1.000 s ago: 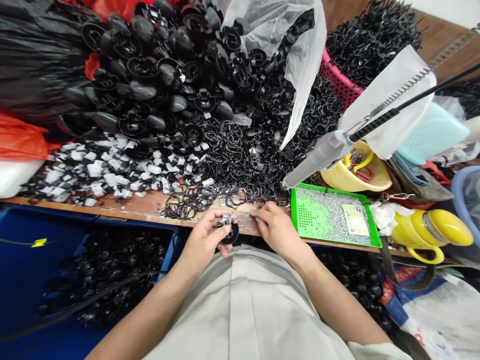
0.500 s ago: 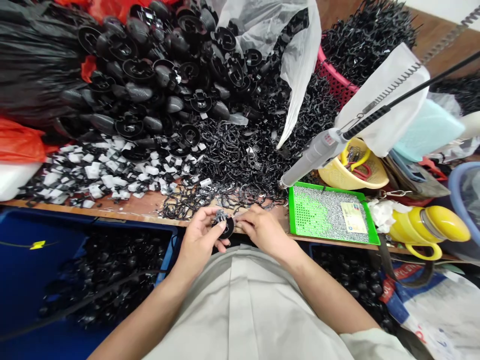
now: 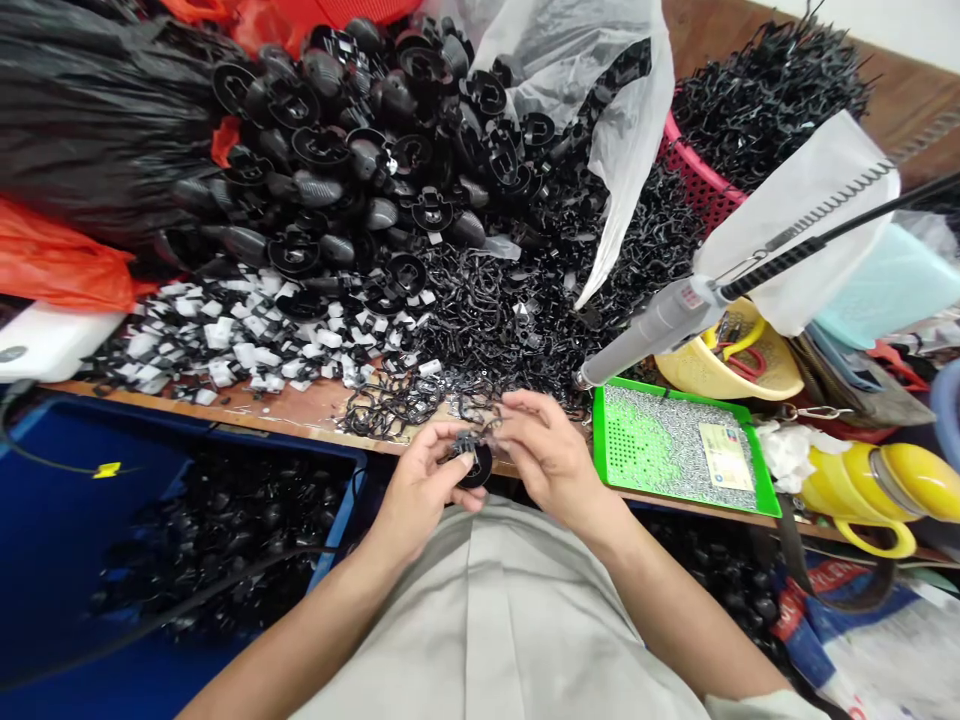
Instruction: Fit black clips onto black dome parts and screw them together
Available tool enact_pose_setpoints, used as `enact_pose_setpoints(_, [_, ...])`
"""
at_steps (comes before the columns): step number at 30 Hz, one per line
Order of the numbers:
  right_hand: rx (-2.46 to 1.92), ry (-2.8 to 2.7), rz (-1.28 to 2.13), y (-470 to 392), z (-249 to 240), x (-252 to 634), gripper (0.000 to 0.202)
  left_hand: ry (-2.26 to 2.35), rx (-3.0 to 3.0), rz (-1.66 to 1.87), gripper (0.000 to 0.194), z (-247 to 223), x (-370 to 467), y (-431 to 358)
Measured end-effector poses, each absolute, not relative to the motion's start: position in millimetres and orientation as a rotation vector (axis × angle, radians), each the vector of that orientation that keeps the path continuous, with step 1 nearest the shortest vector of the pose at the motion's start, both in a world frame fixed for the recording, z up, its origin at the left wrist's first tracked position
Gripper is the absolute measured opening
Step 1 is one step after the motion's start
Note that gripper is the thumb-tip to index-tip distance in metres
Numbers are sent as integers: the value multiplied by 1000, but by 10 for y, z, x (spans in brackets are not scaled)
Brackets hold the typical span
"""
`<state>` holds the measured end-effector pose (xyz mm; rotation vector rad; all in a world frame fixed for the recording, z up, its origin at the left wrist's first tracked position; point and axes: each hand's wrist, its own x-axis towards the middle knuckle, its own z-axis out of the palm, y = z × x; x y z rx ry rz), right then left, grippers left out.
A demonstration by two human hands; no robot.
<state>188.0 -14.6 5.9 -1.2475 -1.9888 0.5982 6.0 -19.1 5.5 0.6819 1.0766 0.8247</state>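
My left hand (image 3: 433, 478) grips a round black plastic part (image 3: 477, 466) between thumb and fingers, its disc side toward me and a small bracket on top. Just right of it is my right hand (image 3: 546, 452), fingers bent toward the part and smeared by motion; whether they hold anything cannot be made out. Thin black clips (image 3: 397, 405) lie on the bench edge beyond my hands. Behind them spreads a large pile of small black pieces (image 3: 517, 320).
Black round parts (image 3: 319, 185) are heaped at the back, with white-and-black pieces (image 3: 244, 335) in front. A hanging electric screwdriver (image 3: 652, 330) points down near a green tray (image 3: 622, 440) of screws. A yellow basket (image 3: 769, 375), a yellow mug (image 3: 847, 490) and a blue bin (image 3: 45, 520) surround the workplace.
My right hand has lifted slightly and moved off the part's edge, its fingers more spread. My left hand still holds the part. The view has shifted a little left.
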Motion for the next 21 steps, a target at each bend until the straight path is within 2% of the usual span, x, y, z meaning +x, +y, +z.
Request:
enact_pose_setpoints(3, [-1139,-2113,608,-226,100,1800,27,1056,690,864,33,59,83,-180])
enact_pose_setpoints(8, [-1169,-2124,513,-362,4,1685,19,964,698,853,26,26,62,-209])
enact_pose_setpoints(11, [-1156,-1994,703,-414,3,1698,7,974,735,857,29,-20,30,-237])
enact_pose_setpoints(14, [-1232,-1842,843,-352,-2,1808,6,1033,779,803,31,-38,4,-247])
enact_pose_setpoints(21, [-1738,-2128,417,216,-106,1907,13,1014,774,696,32,50,84,-253])
